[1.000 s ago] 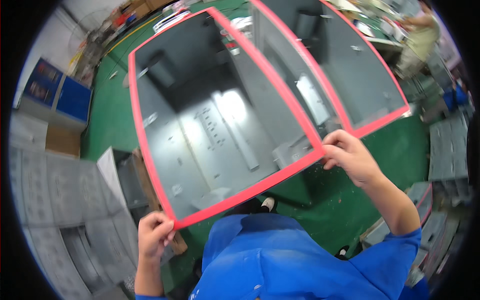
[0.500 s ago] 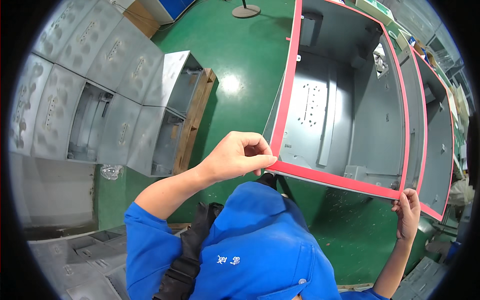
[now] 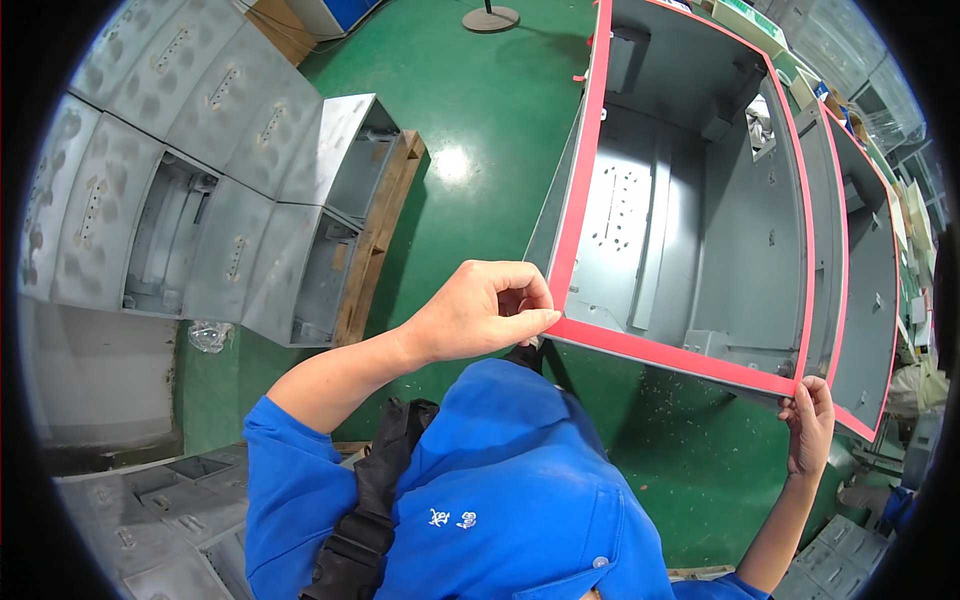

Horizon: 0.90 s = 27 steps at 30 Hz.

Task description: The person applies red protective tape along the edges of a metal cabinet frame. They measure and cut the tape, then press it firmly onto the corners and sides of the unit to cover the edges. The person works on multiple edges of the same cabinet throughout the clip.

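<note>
A grey metal cabinet (image 3: pixel 650 240) lies with its open side facing up, its rim lined with red tape (image 3: pixel 680 358). At the near left corner my left hand (image 3: pixel 485 310) is closed in a pinch, thumb and forefinger on the tape's end. My right hand (image 3: pixel 810 420) pinches at the other end of this near strip, by the near right corner, with its fingertips partly hidden against the rim. Between both hands the strip runs straight along the edge. Whether it is fully stuck down there I cannot tell.
A second grey cabinet (image 3: pixel 865 270) with a red-taped rim stands close on the right. Stacked grey metal boxes (image 3: pixel 235 250) rest at the left by a wooden pallet (image 3: pixel 378 250). A round stand base (image 3: pixel 490 20) is on the green floor (image 3: pixel 470 90).
The view has shifted slightly, so the stacked boxes sit a little farther left. Both hands stay pinched at the two near corners of the cabinet.
</note>
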Each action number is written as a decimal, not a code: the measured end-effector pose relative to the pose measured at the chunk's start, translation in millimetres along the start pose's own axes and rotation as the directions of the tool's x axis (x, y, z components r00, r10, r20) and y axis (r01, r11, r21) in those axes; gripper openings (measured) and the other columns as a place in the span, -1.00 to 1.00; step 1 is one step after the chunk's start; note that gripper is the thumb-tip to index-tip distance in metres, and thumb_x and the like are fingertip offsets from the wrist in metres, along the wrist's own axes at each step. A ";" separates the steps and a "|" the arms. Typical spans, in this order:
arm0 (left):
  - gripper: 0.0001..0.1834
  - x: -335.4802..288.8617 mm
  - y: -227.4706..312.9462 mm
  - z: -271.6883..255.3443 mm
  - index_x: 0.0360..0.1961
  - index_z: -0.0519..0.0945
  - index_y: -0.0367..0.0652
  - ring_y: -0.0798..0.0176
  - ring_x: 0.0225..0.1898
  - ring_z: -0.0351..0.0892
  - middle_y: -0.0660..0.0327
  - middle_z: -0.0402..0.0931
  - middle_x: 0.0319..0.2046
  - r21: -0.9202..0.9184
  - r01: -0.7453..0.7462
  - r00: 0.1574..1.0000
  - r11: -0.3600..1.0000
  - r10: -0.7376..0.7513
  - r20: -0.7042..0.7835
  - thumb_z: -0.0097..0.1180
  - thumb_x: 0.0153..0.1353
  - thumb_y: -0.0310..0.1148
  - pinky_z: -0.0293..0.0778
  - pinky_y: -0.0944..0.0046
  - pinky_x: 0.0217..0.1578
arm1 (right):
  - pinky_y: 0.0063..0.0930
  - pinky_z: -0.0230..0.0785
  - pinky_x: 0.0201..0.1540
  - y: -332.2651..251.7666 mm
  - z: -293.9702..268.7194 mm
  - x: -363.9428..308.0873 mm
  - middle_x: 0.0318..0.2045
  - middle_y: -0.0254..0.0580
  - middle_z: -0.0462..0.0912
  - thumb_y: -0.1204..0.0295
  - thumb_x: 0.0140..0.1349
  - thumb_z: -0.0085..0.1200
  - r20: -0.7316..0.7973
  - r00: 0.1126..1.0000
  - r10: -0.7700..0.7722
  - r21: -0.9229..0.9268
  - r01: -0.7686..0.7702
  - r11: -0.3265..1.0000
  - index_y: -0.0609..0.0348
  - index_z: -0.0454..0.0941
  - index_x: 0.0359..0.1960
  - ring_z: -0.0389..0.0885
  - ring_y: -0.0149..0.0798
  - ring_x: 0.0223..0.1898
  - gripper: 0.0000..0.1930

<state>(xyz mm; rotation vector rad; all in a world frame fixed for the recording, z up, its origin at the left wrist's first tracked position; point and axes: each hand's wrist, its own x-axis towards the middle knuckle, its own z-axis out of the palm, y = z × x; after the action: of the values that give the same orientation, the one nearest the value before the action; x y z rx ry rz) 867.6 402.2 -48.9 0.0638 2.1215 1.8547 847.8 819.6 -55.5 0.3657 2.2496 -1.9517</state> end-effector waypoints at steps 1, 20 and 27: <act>-0.92 -0.2 0.4 -0.1 -0.49 0.49 -0.22 0.53 -0.56 0.44 0.32 0.46 -0.56 0.008 -0.006 1.000 1.000 0.006 0.001 0.12 0.08 -0.46 0.32 0.55 -0.57 | -0.78 0.30 -0.50 0.1 -0.2 0.0 -0.48 -0.38 0.42 0.47 0.18 -0.02 0.001 1.000 0.000 0.001 0.000 1.000 0.19 0.36 -0.32 0.40 -0.57 -0.50 -0.90; -0.92 -1.2 -2.0 2.9 -0.57 0.50 -0.20 0.55 -0.59 0.36 0.34 0.45 -0.59 0.300 -0.217 0.966 0.929 0.248 -0.067 0.14 0.00 -0.49 0.28 0.54 -0.61 | -0.78 0.30 -0.49 0.4 -0.5 0.2 -0.49 -0.38 0.43 0.46 0.18 -0.01 0.004 1.000 0.008 0.000 -0.008 1.000 0.18 0.36 -0.32 0.40 -0.57 -0.50 -0.89; -0.83 -5.4 -4.4 5.4 -0.42 0.44 -0.18 0.60 -0.57 0.32 0.37 0.41 -0.56 0.251 -0.105 0.978 0.962 0.146 -0.150 0.19 -0.02 -0.48 0.21 0.59 -0.63 | -0.77 0.29 -0.49 5.6 -1.9 0.0 -0.46 -0.39 0.43 0.46 0.18 -0.02 -0.008 1.000 -0.012 0.007 0.012 1.000 0.17 0.36 -0.31 0.41 -0.56 -0.45 -0.90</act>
<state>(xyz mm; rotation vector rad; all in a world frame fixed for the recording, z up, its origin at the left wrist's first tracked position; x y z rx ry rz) 874.8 405.3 -52.5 0.1049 2.5063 1.7108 849.4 822.2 -60.6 0.3626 2.2558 -1.9683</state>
